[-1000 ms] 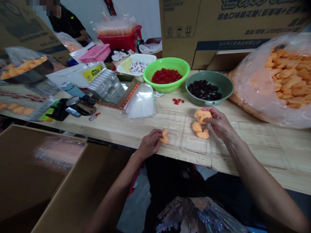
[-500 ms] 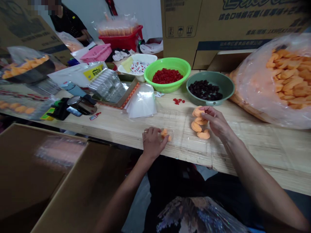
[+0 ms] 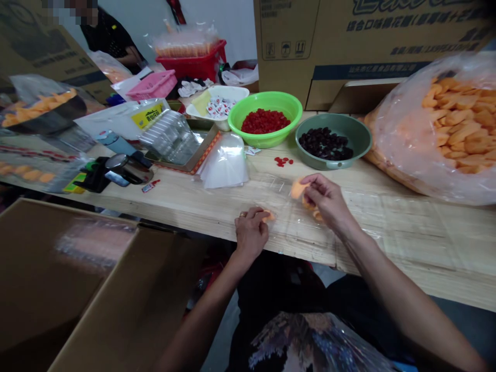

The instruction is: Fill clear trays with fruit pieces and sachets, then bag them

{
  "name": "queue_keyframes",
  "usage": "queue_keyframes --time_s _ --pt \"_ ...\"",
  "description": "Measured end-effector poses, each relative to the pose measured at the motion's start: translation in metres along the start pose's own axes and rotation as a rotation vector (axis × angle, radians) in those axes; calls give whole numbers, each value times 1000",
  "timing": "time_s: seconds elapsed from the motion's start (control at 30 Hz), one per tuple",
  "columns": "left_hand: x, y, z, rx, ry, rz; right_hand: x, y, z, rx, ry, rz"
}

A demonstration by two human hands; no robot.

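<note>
In the head view my right hand (image 3: 324, 199) pinches an orange marshmallow (image 3: 297, 189) between thumb and fingers, lifted above the clear plastic trays. Partly covered by that hand, more orange marshmallows (image 3: 316, 215) lie in a clear tray (image 3: 296, 232). My left hand (image 3: 251, 231), with a ring on one finger, is at the left end of the trays. Its curled fingertips are on another orange marshmallow (image 3: 268, 215); the thumb is mostly hidden behind the hand.
Behind the trays stand a bright green bowl (image 3: 232, 124) of red pieces and a grey-green bowl (image 3: 362, 135) of dark ones. A large bag (image 3: 403, 139) of orange marshmallows fills the right. Clear sheets (image 3: 225, 168) and a metal cup (image 3: 129, 169) lie left; a person (image 3: 112, 39) is beyond.
My right hand has moved left, carrying an orange marshmallow away from the group. My left hand has shifted slightly right, its fingers drawn in around the marshmallow there.
</note>
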State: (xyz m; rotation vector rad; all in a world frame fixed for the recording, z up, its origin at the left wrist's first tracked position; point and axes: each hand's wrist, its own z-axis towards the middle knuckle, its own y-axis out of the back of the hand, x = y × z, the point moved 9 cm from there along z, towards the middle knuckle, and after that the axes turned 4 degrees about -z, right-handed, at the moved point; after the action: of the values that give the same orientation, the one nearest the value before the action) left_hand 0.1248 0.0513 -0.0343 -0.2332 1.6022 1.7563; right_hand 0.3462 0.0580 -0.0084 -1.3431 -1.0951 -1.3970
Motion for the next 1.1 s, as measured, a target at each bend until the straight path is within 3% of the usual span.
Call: queue_keyframes --time_s 0.13,0.27,0.33,0.4,0.47,0.57,0.67,0.8,1.0,1.1 --pt "2 1 -5 -21 42 -181 -24 -37 -11 78 -142 117" --pt "2 24 -4 -169 188 -339 -35 -63 -13 149 -213 169" --pt "-2 26 6 -112 234 -488 -34 -74 -15 215 -206 152" --pt "-3 23 20 -10 258 -665 -29 -78 -17 237 -155 6" --pt "8 29 33 -17 274 -731 -17 -78 -21 229 -10 -292" --pt "30 34 44 19 278 -619 0 -98 -39 392 289 -758" --pt "38 23 42 173 217 -360 -6 -118 -60 607 406 -1009" --pt "30 21 35 157 69 18 -14 -121 -68 600 415 -1129" --pt "10 15 24 253 -178 86 -20 -119 -81 566 516 -1135" --pt "10 8 23 290 -175 186 -22 -118 -83 548 528 -1171"
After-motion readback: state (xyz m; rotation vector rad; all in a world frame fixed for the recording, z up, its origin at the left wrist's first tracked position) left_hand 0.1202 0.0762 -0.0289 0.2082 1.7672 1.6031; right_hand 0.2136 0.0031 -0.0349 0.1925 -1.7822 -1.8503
